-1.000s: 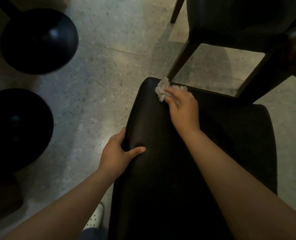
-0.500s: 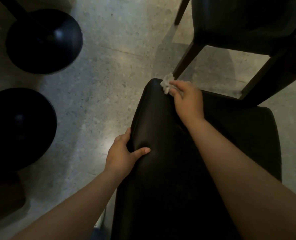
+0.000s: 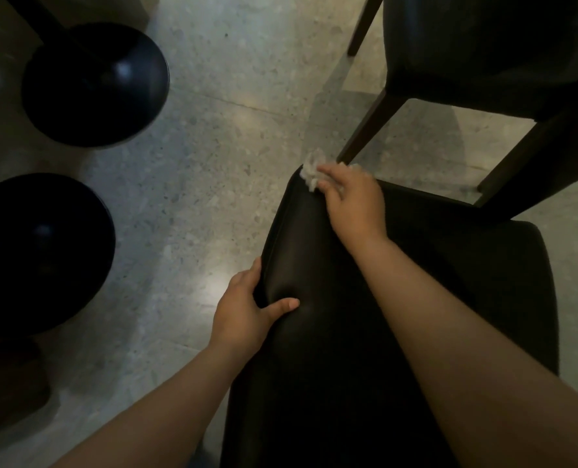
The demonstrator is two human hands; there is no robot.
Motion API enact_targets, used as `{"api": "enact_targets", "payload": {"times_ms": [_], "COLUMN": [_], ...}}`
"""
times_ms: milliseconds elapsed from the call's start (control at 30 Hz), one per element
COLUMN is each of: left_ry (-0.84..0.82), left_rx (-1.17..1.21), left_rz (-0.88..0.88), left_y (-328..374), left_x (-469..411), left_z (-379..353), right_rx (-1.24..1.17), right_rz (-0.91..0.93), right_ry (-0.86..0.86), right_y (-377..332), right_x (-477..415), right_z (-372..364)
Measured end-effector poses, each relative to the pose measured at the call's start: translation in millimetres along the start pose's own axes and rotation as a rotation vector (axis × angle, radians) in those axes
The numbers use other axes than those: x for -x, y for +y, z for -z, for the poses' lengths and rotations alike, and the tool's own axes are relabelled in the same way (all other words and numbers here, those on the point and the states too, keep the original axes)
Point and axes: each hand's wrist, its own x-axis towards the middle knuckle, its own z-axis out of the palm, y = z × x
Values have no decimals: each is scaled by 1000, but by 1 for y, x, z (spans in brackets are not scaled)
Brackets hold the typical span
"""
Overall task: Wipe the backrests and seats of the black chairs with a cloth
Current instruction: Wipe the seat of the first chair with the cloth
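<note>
A right hand (image 3: 355, 201) presses a crumpled white cloth (image 3: 311, 173) onto the far left corner of a black chair (image 3: 399, 298), fingers curled over it. The left hand (image 3: 243, 310) grips the chair's left edge, thumb on top.

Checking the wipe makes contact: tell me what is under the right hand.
Under the right hand is a crumpled white cloth, held against a far corner of the black chair; bits show past the fingers. The rest of the cloth and the padding beneath are covered.

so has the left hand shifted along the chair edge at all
No. The left hand grips the same dented spot on the black chair's left edge, thumb on top.
</note>
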Motion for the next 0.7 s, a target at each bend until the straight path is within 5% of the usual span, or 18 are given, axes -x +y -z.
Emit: {"api": "enact_targets", "payload": {"times_ms": [167, 267, 400, 700], "left_ry": [-1, 1, 0, -3], "left_rx": [-6, 0, 3, -8], "left_rz": [-9, -17, -20, -11], "left_y": [1, 1, 1, 2], "left_x": [0, 0, 0, -1], "left_z": [1, 1, 1, 1], "right_rx": [-44, -68, 35, 108], "right_rz": [120, 81, 15, 222], "right_ry": [-129, -41, -149, -319], "right_y": [-4, -12, -15, -20], "right_x": [14, -18, -37, 17], "right_z": [14, 19, -7, 11]}}
